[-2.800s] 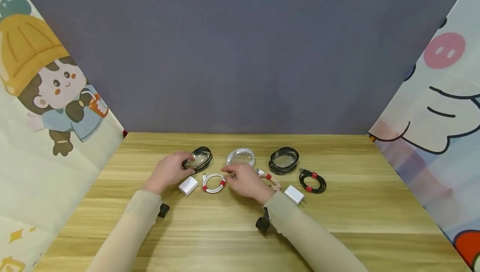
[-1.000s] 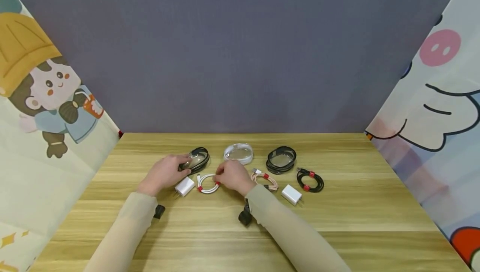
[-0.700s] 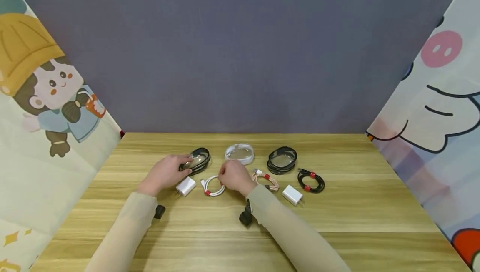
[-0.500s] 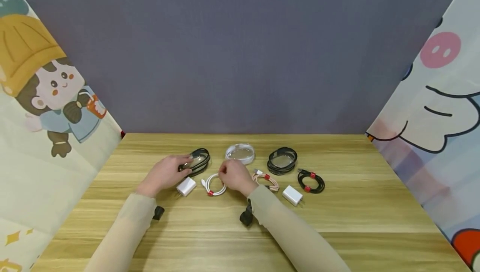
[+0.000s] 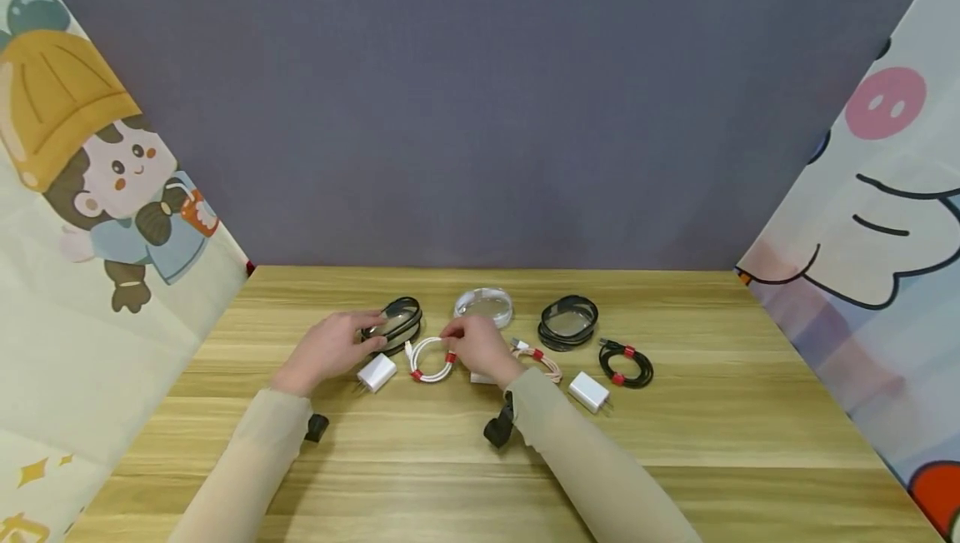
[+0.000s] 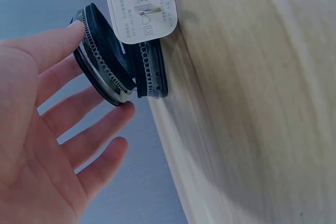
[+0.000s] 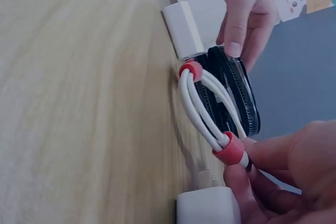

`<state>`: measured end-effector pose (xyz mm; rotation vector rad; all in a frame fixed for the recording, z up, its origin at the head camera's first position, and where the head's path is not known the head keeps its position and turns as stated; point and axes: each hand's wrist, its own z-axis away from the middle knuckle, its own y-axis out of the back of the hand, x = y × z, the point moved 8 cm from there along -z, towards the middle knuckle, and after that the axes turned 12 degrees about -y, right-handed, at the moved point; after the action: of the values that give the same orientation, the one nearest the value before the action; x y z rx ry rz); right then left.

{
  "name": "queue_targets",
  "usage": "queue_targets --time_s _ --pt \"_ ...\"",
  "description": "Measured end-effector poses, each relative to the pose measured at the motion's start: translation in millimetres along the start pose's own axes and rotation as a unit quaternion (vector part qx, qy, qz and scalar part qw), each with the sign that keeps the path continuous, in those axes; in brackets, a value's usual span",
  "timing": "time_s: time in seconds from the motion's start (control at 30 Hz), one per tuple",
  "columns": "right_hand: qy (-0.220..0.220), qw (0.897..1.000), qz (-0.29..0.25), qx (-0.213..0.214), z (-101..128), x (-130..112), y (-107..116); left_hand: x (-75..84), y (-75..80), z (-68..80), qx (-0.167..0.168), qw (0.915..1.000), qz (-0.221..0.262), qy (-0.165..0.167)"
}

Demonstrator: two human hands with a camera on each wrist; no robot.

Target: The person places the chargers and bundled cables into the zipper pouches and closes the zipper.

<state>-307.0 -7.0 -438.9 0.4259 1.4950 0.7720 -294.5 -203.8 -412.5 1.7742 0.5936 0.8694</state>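
In the head view, my left hand (image 5: 324, 353) holds the raised lid of a small clear zip case (image 6: 105, 61) with black trim; its thumb lies on the rim, with fingers behind. The case stands open on the table. My right hand (image 5: 480, 350) pinches a coiled white charging cable (image 7: 189, 103) by one of its two red ties, with thumb and fingertips. The coil hangs tilted beside the open case. A white charger plug (image 5: 377, 371) lies close to the left hand. Another white charger plug (image 7: 207, 205) sits under the right hand, mostly hidden in the head view.
A white-trimmed clear case (image 5: 483, 306) and another black-trimmed case (image 5: 568, 322) stand in the back row. Further right lie a pinkish coiled cable (image 5: 551, 366), a third white charger plug (image 5: 588, 392) and a black coiled cable (image 5: 641, 370). A grey panel (image 5: 480, 110) closes off the back.
My right hand has taken hold of the white cable and raised it slightly from the table, tilting it toward the left case. My left hand has stayed at the case.
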Motion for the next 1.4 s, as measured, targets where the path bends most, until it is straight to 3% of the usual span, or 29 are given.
queue_targets --time_s 0.37,0.6,0.83,1.17,1.4 --pt "-0.065 0.991 -0.116 0.012 -6 10 -1 -2.3 0.2 0.8 0.011 0.9999 0.009 0.009" --pt "-0.079 0.985 -0.151 0.036 -12 9 -4 -2.6 1.6 1.4 0.022 0.9997 0.006 -0.001" --pt "-0.088 0.981 -0.171 0.029 -17 3 -12 -4.6 1.6 1.7 0.027 0.9989 0.038 -0.009" --pt "-0.104 0.968 -0.225 0.034 -20 2 -19 -3.2 -1.7 -0.2 0.027 0.9948 0.091 -0.036" --pt "-0.112 0.958 -0.26 0.04 -23 2 -23 -2.0 -1.2 0.0 0.033 0.9909 0.126 -0.031"
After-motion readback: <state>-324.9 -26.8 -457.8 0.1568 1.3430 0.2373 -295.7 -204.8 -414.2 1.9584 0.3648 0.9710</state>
